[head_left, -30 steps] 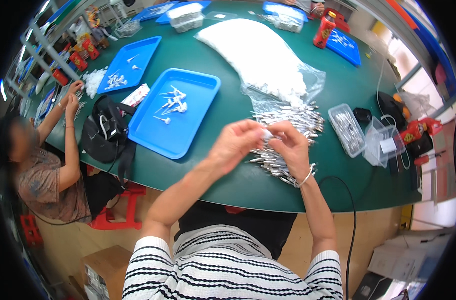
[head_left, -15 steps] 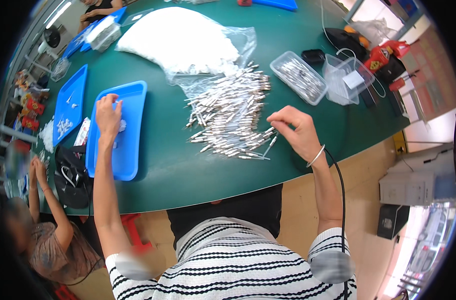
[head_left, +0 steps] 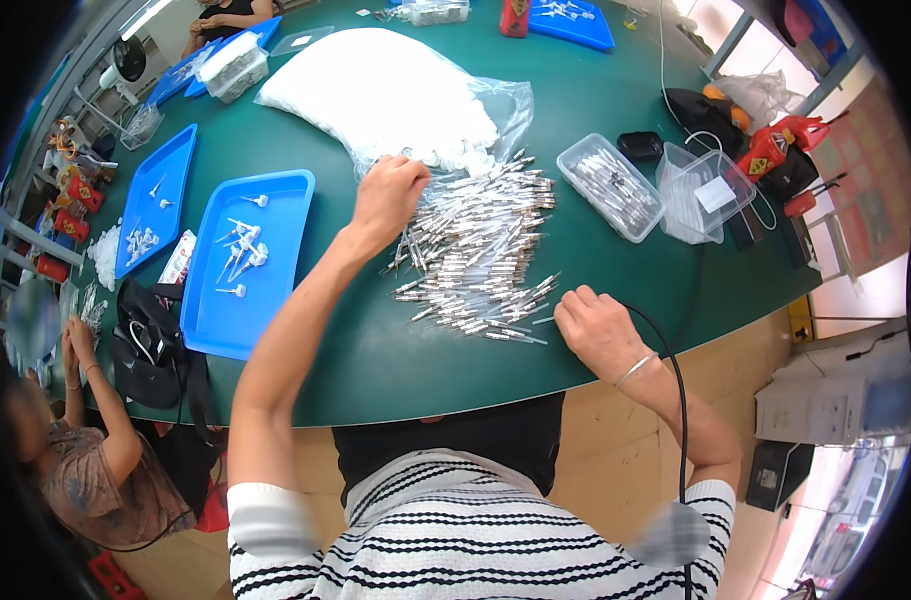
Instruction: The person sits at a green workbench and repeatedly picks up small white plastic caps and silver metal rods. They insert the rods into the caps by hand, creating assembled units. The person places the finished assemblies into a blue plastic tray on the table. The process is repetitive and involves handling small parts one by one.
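My left hand is at the near edge of a big heap of small white parts in a clear plastic bag. Its fingers are pinched together, and what they hold is too small to make out. Right of it lies a loose pile of slim silver-and-clear tubes. My right hand is by the pile's near right corner, fingers closed round a thin tube whose tip juts out to the left. Several white-capped thin pieces lie in the blue tray at the left.
A second blue tray with white pieces stands farther left, beside a black bag. Right of the pile are a clear box of tubes and another clear container. A co-worker sits at the left. A black cable hangs past my right wrist.
My left hand has left the blue tray and moved right to the white heap, uncovering the pieces in the tray. My right hand has come lower, nearer the table's front edge.
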The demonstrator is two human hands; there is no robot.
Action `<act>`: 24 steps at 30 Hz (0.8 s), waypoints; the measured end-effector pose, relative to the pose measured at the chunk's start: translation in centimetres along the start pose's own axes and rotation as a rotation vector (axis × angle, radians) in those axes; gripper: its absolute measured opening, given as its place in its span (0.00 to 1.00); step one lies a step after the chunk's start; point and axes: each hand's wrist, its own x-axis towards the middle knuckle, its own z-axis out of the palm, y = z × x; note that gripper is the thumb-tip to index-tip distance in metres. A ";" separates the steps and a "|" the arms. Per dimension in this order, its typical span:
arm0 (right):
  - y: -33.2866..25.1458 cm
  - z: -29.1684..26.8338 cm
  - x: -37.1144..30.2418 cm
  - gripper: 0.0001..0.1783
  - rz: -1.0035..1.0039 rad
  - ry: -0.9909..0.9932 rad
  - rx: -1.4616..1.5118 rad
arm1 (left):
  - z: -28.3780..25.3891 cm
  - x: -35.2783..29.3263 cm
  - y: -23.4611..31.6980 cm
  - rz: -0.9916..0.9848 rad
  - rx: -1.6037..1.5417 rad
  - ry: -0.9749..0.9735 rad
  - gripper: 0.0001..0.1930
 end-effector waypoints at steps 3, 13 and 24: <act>0.5 -1.2 0.9 0.05 0.177 0.254 0.230 | 2.3 2.1 0.3 -0.029 0.049 0.068 0.05; 1.2 -0.9 7.6 0.04 0.516 0.840 1.798 | 3.1 2.9 -1.9 -0.266 -0.001 0.100 0.11; 0.5 1.9 14.0 0.05 0.449 0.564 1.923 | -2.1 -2.0 2.5 -0.559 -0.873 0.139 0.11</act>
